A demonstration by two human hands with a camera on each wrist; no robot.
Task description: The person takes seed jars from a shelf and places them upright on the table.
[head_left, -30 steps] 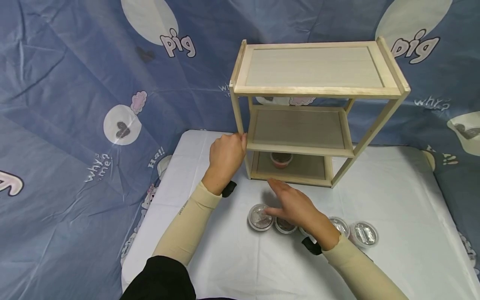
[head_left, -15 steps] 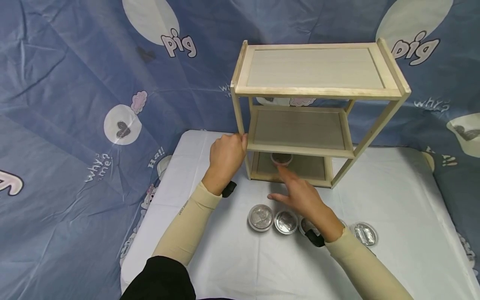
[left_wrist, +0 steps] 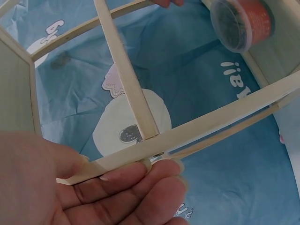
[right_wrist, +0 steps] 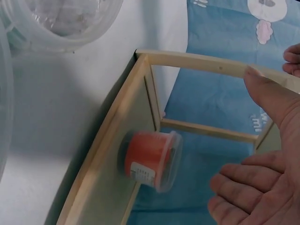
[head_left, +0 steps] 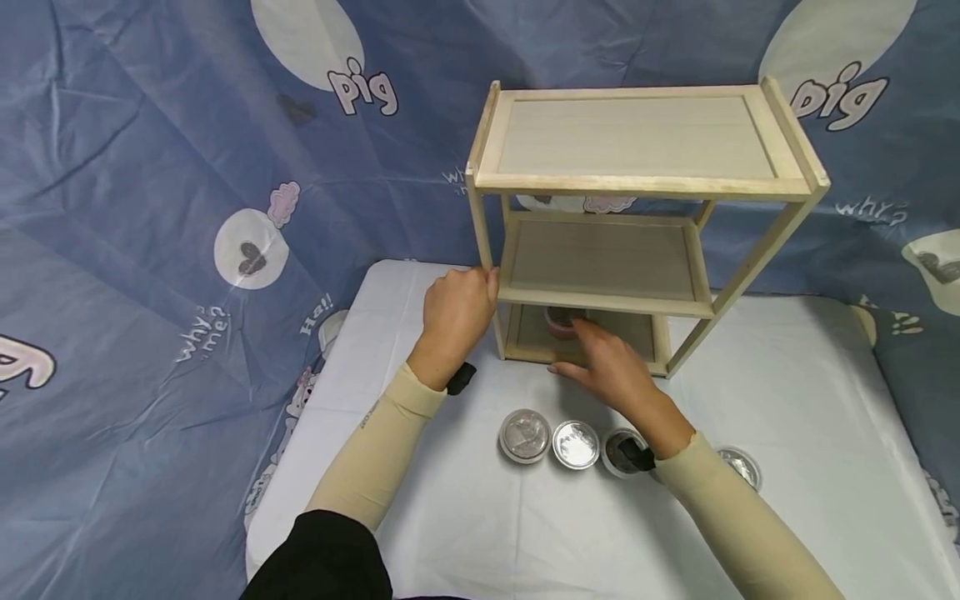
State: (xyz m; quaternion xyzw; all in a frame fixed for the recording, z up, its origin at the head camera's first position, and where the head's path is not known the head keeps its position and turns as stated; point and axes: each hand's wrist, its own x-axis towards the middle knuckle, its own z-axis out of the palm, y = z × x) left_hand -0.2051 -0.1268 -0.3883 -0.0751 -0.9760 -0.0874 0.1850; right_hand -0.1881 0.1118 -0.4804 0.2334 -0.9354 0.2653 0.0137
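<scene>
My left hand [head_left: 459, 312] grips the left front post [left_wrist: 211, 119] of a three-tier wooden shelf rack [head_left: 637, 185], thumb on one side and fingers on the other. On the bottom tier, toward its left, stands a small clear-lidded tub [head_left: 559, 323] with an orange-red side. That tub [right_wrist: 149, 161] carries a white label in the right wrist view. My right hand [head_left: 618, 371] reaches in at the rack's front with fingers extended and thumb spread. Its fingertips overlap the tub in the head view, while the right wrist view shows a gap between them.
A row of clear-lidded round tubs stands on the white-covered table [head_left: 450, 533] before the rack: a left one [head_left: 525, 436], a silvery one [head_left: 576, 444], a dark one [head_left: 621, 452]. Another tub [head_left: 741, 467] is partly behind my right forearm. Blue printed cloth [head_left: 150, 167] hangs behind.
My right hand has moved forward and to the right, from above the row of tubs to the bottom tier's tub. My left hand keeps its grip on the post.
</scene>
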